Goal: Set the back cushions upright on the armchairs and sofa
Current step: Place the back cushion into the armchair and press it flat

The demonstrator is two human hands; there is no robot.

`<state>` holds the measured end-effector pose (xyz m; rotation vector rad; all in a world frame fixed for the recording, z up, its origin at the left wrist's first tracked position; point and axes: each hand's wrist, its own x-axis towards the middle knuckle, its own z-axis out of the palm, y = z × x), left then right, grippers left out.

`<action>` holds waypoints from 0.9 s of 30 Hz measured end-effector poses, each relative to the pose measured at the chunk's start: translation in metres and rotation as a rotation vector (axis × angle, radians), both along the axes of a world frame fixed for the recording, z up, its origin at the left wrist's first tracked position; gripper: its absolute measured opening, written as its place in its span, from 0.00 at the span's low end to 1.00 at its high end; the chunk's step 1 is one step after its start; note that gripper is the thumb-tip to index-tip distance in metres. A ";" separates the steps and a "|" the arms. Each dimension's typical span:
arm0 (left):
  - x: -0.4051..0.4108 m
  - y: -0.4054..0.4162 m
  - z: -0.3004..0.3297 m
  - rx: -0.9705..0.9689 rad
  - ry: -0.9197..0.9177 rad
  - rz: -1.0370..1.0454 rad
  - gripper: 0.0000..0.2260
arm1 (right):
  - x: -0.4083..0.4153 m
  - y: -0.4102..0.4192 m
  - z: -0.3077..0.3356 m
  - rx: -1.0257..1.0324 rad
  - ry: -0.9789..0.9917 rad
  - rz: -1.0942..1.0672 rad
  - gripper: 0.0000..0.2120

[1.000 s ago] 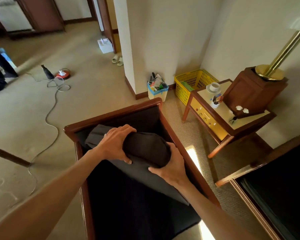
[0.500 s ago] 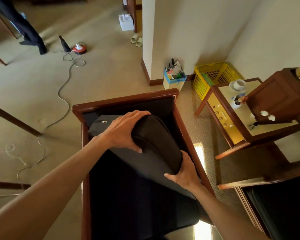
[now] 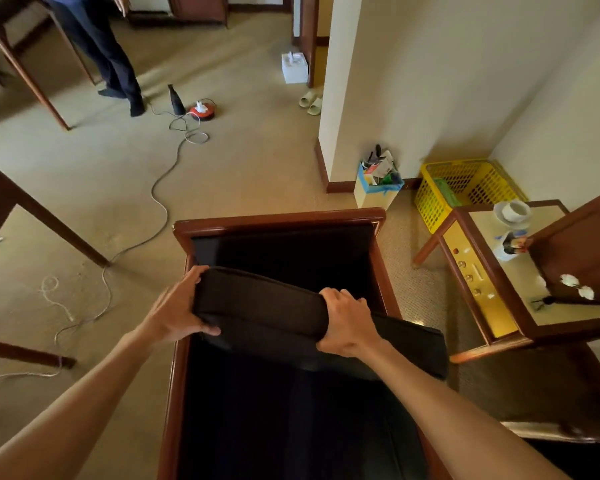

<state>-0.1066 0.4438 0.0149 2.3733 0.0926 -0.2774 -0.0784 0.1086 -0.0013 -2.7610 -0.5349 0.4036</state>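
A dark back cushion [image 3: 264, 303] is held above the seat of a wooden-framed armchair [image 3: 278, 216], tilted, with its lower right corner hanging over the chair's right arm. My left hand [image 3: 177, 313] grips the cushion's left end. My right hand [image 3: 347, 323] clasps its top edge further right. The chair's black seat [image 3: 291, 427] fills the frame's lower middle, and the dark inner backrest lies beyond the cushion.
A side table [image 3: 520, 271] with a cup, a wooden lamp base and small items stands to the right. A yellow basket [image 3: 465, 188] and a full bin [image 3: 378, 185] sit by the wall corner. A cable [image 3: 160, 202] snakes over the carpet. A person's legs [image 3: 108, 60] are at top left.
The cushion has been turned and raised across the chair. My left hand shifted to its left end, and my right hand went from its lower edge to its top edge. The view tilted up.
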 end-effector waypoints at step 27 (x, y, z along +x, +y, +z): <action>0.042 -0.047 -0.062 0.631 -0.116 -0.287 0.42 | 0.062 -0.023 -0.047 -0.299 -0.093 0.225 0.49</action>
